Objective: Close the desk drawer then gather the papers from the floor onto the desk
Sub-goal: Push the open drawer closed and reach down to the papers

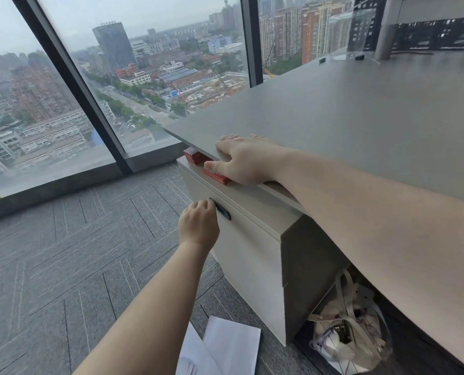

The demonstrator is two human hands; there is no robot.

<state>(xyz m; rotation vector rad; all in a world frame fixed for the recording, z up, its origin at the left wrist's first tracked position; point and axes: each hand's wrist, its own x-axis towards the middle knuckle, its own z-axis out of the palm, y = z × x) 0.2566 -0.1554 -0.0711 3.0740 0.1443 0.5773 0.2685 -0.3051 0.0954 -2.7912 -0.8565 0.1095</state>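
A grey desk [347, 109] fills the right half of the view. Under its front edge a pale drawer [241, 239] stands pulled out a little, with red boxes [198, 158] showing in the gap at its top. My left hand [198, 226] is at the drawer's black handle [221, 209], fingers curled on it. My right hand [245, 161] lies flat on the desk's edge, thumb hanging over the gap. White papers [222, 347] lie on the carpet below the drawer, at the bottom of the view.
Grey patterned carpet [76, 266] covers the floor to the left. Floor-to-ceiling windows [103, 77] stand behind it. A white bag [350, 328] sits under the desk to the right of the drawer unit. A monitor stand [387, 31] rises at the desk's far end.
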